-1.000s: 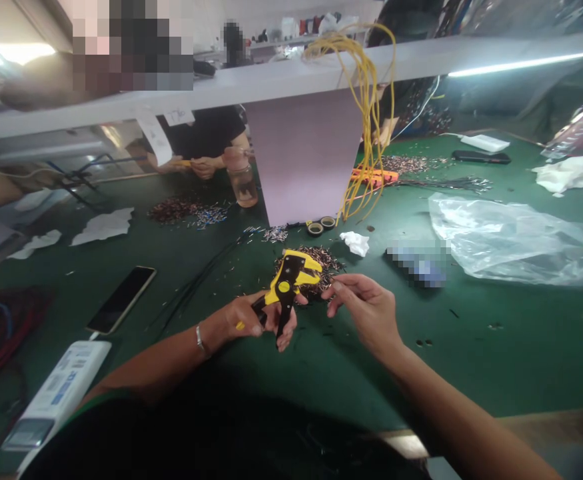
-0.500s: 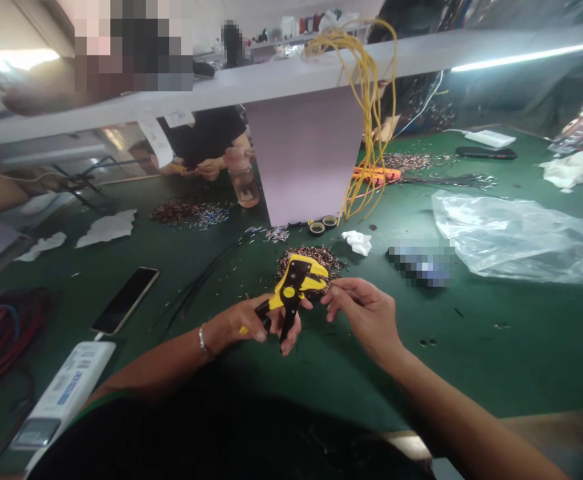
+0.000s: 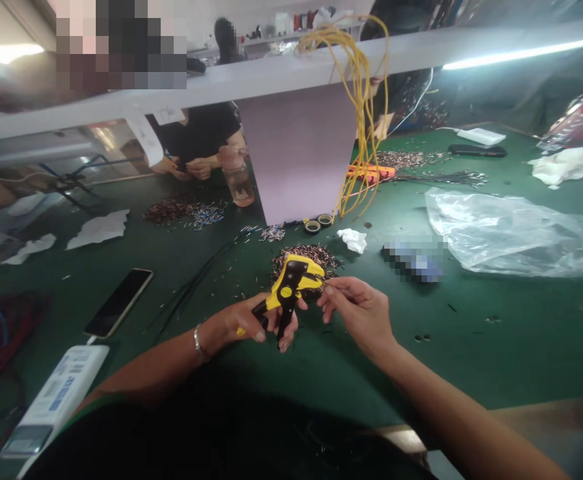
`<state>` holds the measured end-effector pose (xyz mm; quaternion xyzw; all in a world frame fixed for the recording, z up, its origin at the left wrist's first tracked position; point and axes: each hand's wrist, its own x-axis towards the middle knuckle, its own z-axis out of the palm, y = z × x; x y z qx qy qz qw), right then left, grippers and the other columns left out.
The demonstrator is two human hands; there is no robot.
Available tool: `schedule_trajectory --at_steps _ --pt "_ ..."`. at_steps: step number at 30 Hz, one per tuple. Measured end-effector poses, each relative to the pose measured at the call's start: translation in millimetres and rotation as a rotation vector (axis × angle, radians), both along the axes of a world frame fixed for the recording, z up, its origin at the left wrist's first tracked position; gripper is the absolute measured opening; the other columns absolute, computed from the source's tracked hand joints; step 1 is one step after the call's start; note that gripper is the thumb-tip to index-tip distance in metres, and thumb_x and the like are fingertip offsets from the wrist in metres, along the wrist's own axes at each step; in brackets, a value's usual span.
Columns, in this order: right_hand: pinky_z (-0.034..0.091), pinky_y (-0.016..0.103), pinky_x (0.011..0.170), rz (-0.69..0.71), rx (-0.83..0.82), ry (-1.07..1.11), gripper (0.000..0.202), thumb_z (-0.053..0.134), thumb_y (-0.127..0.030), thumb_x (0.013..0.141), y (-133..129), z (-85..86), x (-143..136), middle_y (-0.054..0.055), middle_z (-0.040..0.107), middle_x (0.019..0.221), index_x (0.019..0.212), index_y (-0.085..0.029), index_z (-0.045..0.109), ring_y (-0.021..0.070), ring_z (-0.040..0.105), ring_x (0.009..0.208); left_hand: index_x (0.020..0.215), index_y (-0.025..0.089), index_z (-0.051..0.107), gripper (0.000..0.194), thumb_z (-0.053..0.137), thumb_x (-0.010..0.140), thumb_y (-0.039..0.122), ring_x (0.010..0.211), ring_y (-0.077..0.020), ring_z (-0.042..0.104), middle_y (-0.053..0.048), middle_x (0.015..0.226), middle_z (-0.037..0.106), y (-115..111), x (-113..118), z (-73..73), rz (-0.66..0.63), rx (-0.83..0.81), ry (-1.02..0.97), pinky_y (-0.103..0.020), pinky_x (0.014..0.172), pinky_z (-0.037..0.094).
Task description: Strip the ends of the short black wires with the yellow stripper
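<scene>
My left hand (image 3: 256,321) is wrapped around the handles of a yellow and black wire stripper (image 3: 287,291), its jaws pointing up and to the right. At the jaw opening, my right hand (image 3: 358,307) has thumb and forefinger pinched together on a short dark wire (image 3: 327,285), of which only a bit shows. The wire's far end is hidden by the jaws. Just behind the tool lies a pile of short cut wires (image 3: 316,256) on the green table (image 3: 471,360).
Long dark wires (image 3: 198,280) trail left of the pile. Around lie a phone (image 3: 120,303), a power strip (image 3: 61,393), tape rolls (image 3: 312,227), crumpled tissue (image 3: 352,241) and a plastic bag (image 3: 511,233). Yellow wires (image 3: 364,120) hang from the shelf (image 3: 271,73). Across the table, a co-worker's hands (image 3: 198,168) are visible.
The whole view has shifted slightly, so things sit a little farther left. Both hands keep nearly the same pose at the stripper's jaws.
</scene>
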<state>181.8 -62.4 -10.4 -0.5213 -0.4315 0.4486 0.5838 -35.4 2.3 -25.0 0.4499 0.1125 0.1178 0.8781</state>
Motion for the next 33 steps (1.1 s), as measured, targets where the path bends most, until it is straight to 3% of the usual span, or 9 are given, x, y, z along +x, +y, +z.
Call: schedule_trajectory --at_steps 22,33 --pt "0.048 0.026 0.041 0.039 -0.053 0.039 0.010 0.066 -0.028 0.076 1.4 0.7 0.9 -0.001 0.067 0.056 0.076 -0.018 0.065 0.0110 0.058 0.037 0.109 0.013 0.063 0.053 0.077 0.059 0.022 0.068 -0.0207 0.059 -0.007 0.081 0.060 -2.3 0.4 2.2 0.025 0.029 0.012 -0.040 0.065 0.051" --pt "0.045 0.025 0.038 0.043 -0.073 0.013 0.012 0.065 -0.029 0.075 0.7 5.1 1.7 -0.001 0.066 0.054 0.074 -0.018 0.064 0.0107 0.057 0.034 0.111 0.010 0.063 0.056 0.077 0.058 0.021 0.067 -0.0196 0.059 -0.007 0.082 0.060 -1.4 -0.5 2.7 0.038 0.025 0.018 -0.038 0.065 0.051"
